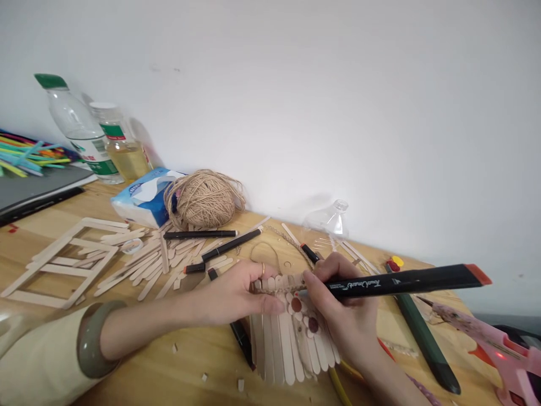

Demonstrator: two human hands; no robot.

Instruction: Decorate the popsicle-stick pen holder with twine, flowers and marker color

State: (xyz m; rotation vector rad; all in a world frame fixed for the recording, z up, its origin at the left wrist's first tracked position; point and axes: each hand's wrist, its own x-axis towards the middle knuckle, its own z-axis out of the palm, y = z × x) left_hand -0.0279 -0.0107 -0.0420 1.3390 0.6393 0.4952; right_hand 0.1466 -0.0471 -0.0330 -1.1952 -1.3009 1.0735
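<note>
Over the table (147,361), the stick panel (287,344), likely light, stiff and fragile at its joints, best gripped by its banded top, is pinched there by the left hand's (243,290) fingers, the right hand's (353,327) closed around a marker (406,283).

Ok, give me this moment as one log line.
Left hand: holds craft-stick piece | Right hand: grips black marker over piece | Nearby: twine ball, pink hot-glue gun
</note>
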